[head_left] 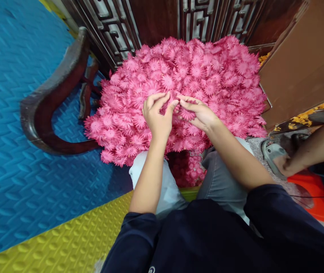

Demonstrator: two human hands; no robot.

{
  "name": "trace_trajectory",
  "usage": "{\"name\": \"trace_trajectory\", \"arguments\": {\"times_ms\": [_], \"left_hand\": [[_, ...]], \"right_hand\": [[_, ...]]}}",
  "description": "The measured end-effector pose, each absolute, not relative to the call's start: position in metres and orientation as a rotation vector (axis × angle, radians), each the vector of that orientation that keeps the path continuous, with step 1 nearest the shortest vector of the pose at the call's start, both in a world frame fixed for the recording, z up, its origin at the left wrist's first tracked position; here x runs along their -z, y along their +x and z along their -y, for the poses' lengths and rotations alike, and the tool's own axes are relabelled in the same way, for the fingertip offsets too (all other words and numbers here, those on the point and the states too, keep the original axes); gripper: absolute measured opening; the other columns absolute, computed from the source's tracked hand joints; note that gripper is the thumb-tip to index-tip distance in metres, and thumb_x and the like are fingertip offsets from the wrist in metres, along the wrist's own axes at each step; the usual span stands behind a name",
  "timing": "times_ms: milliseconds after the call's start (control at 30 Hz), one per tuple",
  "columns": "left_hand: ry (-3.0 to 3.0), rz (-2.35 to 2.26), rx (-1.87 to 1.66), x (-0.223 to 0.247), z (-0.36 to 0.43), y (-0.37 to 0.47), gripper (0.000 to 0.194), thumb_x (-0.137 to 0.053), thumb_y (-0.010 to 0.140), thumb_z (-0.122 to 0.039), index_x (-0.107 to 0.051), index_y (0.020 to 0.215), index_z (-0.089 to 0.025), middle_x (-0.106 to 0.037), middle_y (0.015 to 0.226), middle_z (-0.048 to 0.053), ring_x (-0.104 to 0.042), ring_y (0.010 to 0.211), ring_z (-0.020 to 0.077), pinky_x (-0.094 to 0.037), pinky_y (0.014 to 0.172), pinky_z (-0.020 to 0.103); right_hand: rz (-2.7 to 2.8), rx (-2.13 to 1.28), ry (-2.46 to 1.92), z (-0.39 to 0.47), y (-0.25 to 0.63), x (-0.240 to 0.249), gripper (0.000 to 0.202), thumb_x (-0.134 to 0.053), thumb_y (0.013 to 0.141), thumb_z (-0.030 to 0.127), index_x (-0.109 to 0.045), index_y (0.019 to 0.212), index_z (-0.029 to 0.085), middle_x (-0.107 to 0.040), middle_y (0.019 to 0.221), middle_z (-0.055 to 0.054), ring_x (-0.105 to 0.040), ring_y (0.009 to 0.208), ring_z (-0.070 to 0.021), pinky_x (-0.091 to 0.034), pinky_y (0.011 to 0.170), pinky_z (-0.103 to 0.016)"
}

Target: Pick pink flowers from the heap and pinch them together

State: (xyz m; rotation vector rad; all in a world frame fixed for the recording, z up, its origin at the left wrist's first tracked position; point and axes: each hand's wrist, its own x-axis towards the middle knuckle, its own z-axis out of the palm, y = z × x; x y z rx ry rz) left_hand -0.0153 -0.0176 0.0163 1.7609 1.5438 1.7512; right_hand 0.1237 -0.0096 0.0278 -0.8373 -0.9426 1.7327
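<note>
Both my hands meet over a large heap of pink artificial flowers [196, 72], thin discs with pointed petals. My left hand [158, 113] has its fingers curled and the thumb bent toward the index finger, with pink petals between their tips. Close beside it, my right hand [200, 113] is closed, thumb against index finger. A pink artificial flower [188, 115] shows under its thumb, held by the fingers. The fingertips of the two hands almost touch. Exactly how the petals sit between them is too small to make out.
A dark curved wooden chair arm [41, 110] stands left of the heap. Carved dark wood panels [156, 19] rise behind it. At right are a brown board [301, 68], orange flower pieces [307, 113] and another person's sandalled foot [278, 159]. Blue matting [11, 151] covers the left.
</note>
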Motion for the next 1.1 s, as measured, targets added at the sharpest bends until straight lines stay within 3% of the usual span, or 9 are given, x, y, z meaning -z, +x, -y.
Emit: {"name": "trace_trajectory", "arguments": {"times_ms": [333, 600, 900, 1100], "left_hand": [[1.733, -1.582, -1.881, -0.0124, 0.0183, -0.0099, 0.011, -0.077, 0.076, -0.04, -0.077, 0.079, -0.03, -0.068, 0.084, 0.0, -0.059, 0.088, 0.0193, -0.045, 0.095, 0.039], [1.664, -1.595, -1.939, -0.0155, 0.0215, -0.007, 0.005, -0.079, 0.074, -0.035, -0.077, 0.073, -0.031, -0.065, 0.073, -0.001, -0.057, 0.083, 0.0192, -0.046, 0.09, 0.039], [1.524, -1.544, -1.86, -0.0165, 0.0198, -0.0087, 0.009, -0.075, 0.078, -0.038, -0.077, 0.075, -0.029, -0.066, 0.075, -0.001, -0.059, 0.083, 0.0166, -0.048, 0.092, 0.036], [1.597, -1.441, -1.765, -0.0178, 0.0162, -0.0128, 0.012, -0.074, 0.08, -0.035, -0.077, 0.089, -0.027, -0.071, 0.091, 0.001, -0.065, 0.094, 0.015, -0.049, 0.095, 0.031]], "right_hand": [[0.885, -1.735, -0.848, 0.0119, 0.1201, -0.0269, 0.021, -0.073, 0.077, 0.028, -0.067, 0.096, 0.023, -0.07, 0.084, 0.002, -0.066, 0.08, -0.0121, -0.055, 0.077, -0.028], [0.917, -1.73, -0.811, 0.0111, 0.1208, -0.0227, 0.029, -0.08, 0.07, 0.032, -0.066, 0.093, 0.023, -0.069, 0.08, 0.004, -0.066, 0.077, -0.011, -0.054, 0.074, -0.026], [0.894, -1.726, -0.799, 0.0111, 0.1145, -0.0229, 0.022, -0.072, 0.076, 0.026, -0.066, 0.097, 0.023, -0.072, 0.085, 0.002, -0.067, 0.079, -0.0124, -0.055, 0.069, -0.026], [0.85, -1.778, -0.844, 0.0112, 0.119, -0.0277, 0.015, -0.067, 0.08, 0.024, -0.065, 0.095, 0.023, -0.072, 0.09, 0.002, -0.067, 0.081, -0.0127, -0.054, 0.067, -0.025]]}}
